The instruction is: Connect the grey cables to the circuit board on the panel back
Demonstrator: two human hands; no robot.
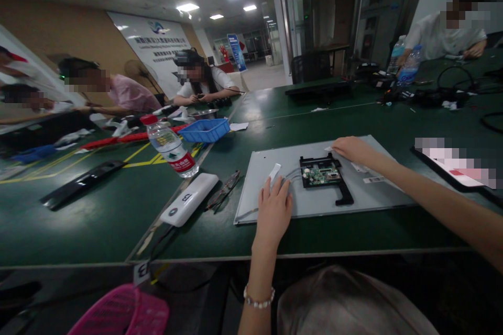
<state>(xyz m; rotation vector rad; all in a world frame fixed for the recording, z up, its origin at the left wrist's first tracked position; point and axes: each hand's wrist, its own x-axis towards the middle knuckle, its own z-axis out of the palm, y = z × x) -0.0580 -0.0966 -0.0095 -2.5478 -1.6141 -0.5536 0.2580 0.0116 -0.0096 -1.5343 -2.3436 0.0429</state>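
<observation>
A grey flat panel (pixel 275 162) lies on the green table. On it sits a black bracket (pixel 345 193) with a green circuit board (pixel 322 174), and grey cables (pixel 293 172) run from its left side. My left hand (pixel 275 207) rests on the panel's left part with its fingers spread, over the cables and just below a white strip (pixel 275 171). My right hand (pixel 348 147) is at the panel's far edge, behind the bracket's upper right corner. Its fingertips are together at a small white piece (pixel 328 148); whether they grip it is unclear.
Left of the panel are glasses (pixel 223 191), a white power bank (pixel 190 200), a water bottle (pixel 171 147) and a blue tray (pixel 205 130). A phone-like device (pixel 451 165) lies right. A pink basket (pixel 126 311) stands below the table edge. Several people sit around the tables.
</observation>
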